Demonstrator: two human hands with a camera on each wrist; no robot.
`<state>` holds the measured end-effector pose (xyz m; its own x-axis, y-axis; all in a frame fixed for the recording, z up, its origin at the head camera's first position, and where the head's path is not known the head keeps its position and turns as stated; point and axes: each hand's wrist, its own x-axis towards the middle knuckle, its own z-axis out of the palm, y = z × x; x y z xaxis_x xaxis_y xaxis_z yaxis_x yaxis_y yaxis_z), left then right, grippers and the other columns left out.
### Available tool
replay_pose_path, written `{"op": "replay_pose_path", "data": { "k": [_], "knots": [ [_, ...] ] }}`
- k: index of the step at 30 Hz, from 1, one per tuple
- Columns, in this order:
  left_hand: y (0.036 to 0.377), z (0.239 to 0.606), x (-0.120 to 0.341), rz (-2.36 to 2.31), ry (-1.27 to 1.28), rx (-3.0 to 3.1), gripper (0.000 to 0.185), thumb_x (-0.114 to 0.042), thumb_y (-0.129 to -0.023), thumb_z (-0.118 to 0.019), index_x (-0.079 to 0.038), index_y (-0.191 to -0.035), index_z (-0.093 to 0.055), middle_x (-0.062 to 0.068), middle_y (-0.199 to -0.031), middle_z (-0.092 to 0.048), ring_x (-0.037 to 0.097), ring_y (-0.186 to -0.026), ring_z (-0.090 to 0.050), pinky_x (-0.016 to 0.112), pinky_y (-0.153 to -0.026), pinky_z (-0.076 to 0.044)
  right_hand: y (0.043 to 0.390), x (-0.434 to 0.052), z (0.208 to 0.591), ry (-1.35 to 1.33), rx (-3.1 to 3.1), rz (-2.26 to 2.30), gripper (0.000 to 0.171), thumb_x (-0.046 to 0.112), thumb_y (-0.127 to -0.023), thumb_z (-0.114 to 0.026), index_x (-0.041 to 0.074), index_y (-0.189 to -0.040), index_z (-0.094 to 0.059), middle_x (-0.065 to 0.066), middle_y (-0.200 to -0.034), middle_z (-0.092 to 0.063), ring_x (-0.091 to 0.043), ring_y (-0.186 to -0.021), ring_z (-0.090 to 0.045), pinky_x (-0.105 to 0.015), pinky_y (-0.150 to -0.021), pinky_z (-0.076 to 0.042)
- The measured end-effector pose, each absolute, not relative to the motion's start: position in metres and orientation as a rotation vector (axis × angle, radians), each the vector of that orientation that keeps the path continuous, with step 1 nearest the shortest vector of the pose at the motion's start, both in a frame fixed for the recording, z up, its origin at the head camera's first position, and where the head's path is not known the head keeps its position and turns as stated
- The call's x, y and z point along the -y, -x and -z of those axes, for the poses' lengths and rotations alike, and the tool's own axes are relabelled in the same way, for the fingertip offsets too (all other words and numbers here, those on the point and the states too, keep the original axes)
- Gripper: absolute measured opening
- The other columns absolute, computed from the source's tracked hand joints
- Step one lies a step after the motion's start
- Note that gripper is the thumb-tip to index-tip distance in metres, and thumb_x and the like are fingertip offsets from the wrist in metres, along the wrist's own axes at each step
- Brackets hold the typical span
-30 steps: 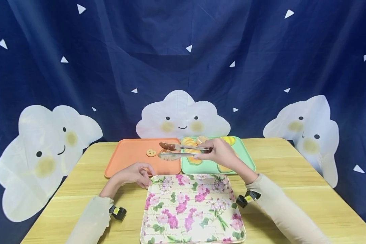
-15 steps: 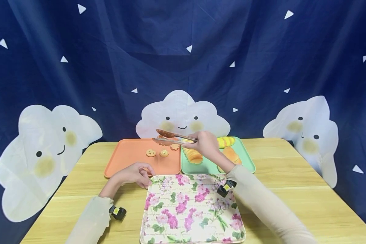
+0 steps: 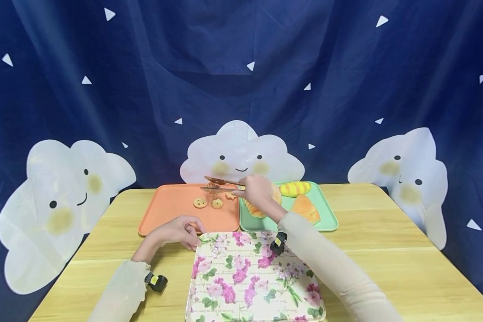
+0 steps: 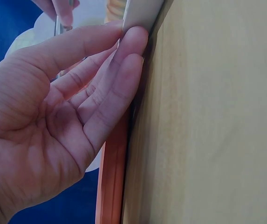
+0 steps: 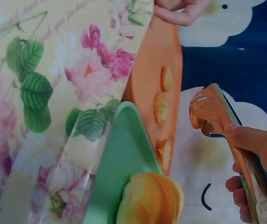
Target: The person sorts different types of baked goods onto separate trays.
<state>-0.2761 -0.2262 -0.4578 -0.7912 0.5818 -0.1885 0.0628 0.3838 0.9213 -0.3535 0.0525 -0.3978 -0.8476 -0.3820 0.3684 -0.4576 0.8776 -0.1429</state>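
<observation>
My right hand [image 3: 257, 192] grips a pair of metal tongs [image 5: 238, 140] whose brown tips reach over the back of the orange tray [image 3: 167, 214]. Small brown pieces [image 5: 208, 127] show at the tong tips in the right wrist view; I cannot tell whether they are pinched. On that tray lie a round cookie with cut-out holes [image 3: 200, 203], a frilled cookie [image 3: 217, 203] and a partly covered one [image 3: 230, 196]. With thumb and fingertips, my left hand [image 4: 72, 98] pinches the far left corner of the floral tray [image 3: 241, 286].
A green tray [image 3: 326, 214] adjoins the orange one on the right. It bears a yellow striped bread [image 3: 295, 188], an orange-brown bread [image 3: 305, 209] and a round bun [image 3: 277, 195], partly hidden by the right hand. A blue curtain [image 3: 241, 89] with cloud faces hangs behind the table [image 3: 386, 250].
My right hand has moved left with the tongs, and their tips have gone back over the orange tray, uncovering the frilled cookie. The left hand stays at the floral tray's corner.
</observation>
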Motion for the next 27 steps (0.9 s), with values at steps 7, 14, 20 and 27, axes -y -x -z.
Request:
{"op": "replay_pose_path", "data": {
  "k": [7,14,20,27],
  "knots": [
    [0.276,0.459,0.225,-1.412,-0.564,-2.157,0.034,0.0,-0.086,-0.075,0.011,-0.114,-0.06,0.007,-0.074,-0.072,0.018,-0.067,-0.072,0.035,-0.067,-0.063,0.36,-0.045,0.407,-0.627,2.744,-0.272,0.061,0.048,-0.087,-0.078,0.02,-0.054,-0.034,0.008,-0.049,-0.025,-0.006,-0.045,-0.025,-0.02,-0.041,-0.02],
    [0.275,0.459,0.224,-1.409,-0.552,-2.172,0.034,0.0,-0.085,-0.076,0.01,-0.114,-0.061,0.008,-0.075,-0.072,0.019,-0.067,-0.072,0.035,-0.067,-0.062,0.363,-0.043,0.418,-0.596,2.758,-0.307,0.059,0.045,-0.086,-0.079,0.021,-0.052,-0.038,0.009,-0.046,-0.024,-0.005,-0.042,-0.022,-0.019,-0.039,-0.019],
    [0.275,0.459,0.224,-1.415,-0.549,-2.164,0.033,0.0,-0.086,-0.075,0.011,-0.114,-0.061,0.008,-0.075,-0.073,0.018,-0.068,-0.072,0.035,-0.067,-0.062,0.365,-0.043,0.421,-0.561,2.756,-0.32,0.06,0.046,-0.086,-0.079,0.021,-0.053,-0.035,0.009,-0.046,-0.024,-0.006,-0.042,-0.023,-0.021,-0.04,-0.02],
    [0.274,0.458,0.225,-1.413,-0.537,-2.169,0.034,0.0,-0.085,-0.076,0.01,-0.114,-0.061,0.009,-0.076,-0.074,0.02,-0.068,-0.073,0.036,-0.068,-0.063,0.363,-0.045,0.42,-0.566,2.772,-0.367,0.053,0.049,-0.086,-0.078,0.02,-0.056,-0.045,0.009,-0.046,-0.025,-0.006,-0.042,-0.023,-0.02,-0.04,-0.02]
  ]
}}
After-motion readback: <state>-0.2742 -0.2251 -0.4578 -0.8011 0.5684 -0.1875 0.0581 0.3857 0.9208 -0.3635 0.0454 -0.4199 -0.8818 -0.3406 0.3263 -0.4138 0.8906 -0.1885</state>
